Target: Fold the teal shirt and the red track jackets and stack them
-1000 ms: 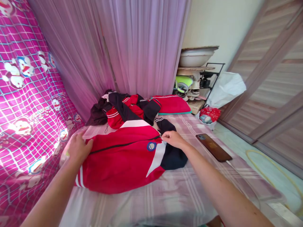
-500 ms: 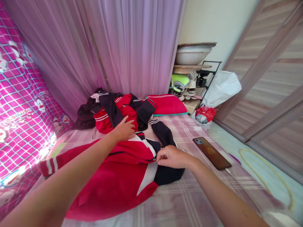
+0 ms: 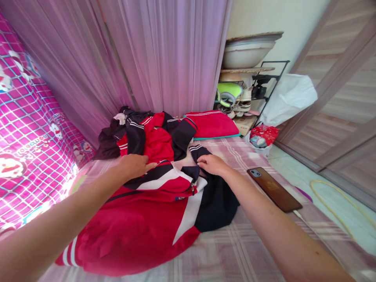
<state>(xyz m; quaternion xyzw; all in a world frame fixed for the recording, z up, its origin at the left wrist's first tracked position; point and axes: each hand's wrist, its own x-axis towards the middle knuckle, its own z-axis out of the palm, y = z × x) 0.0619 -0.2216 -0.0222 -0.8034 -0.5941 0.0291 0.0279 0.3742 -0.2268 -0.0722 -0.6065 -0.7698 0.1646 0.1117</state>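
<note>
A red, navy and white zip jacket (image 3: pixel 141 219) lies on the bed, its front partly folded over and its zip pull showing near the collar. My left hand (image 3: pixel 133 166) rests on the navy far edge of the jacket, thumb stretched out apart from the fingers. At the right, my right hand (image 3: pixel 214 163) has its fingers pinched on the navy cloth by the collar, beside a striped navy cuff. The fingertips of this hand are partly hidden. White stripes of a red sleeve show at the jacket's lower left.
Behind the jacket lies a heap of red and navy clothes (image 3: pixel 158 143). A folded red garment (image 3: pixel 213 123) sits to its right. A phone (image 3: pixel 273 190) with a white cable lies on the plaid bedsheet (image 3: pixel 223 250). Beyond stands a shoe rack (image 3: pixel 267 98) with basins on top.
My left hand has moved left and its fingers are less spread. My right hand has moved up from the zip to the collar. The striped red cuff has shifted down towards me.
</note>
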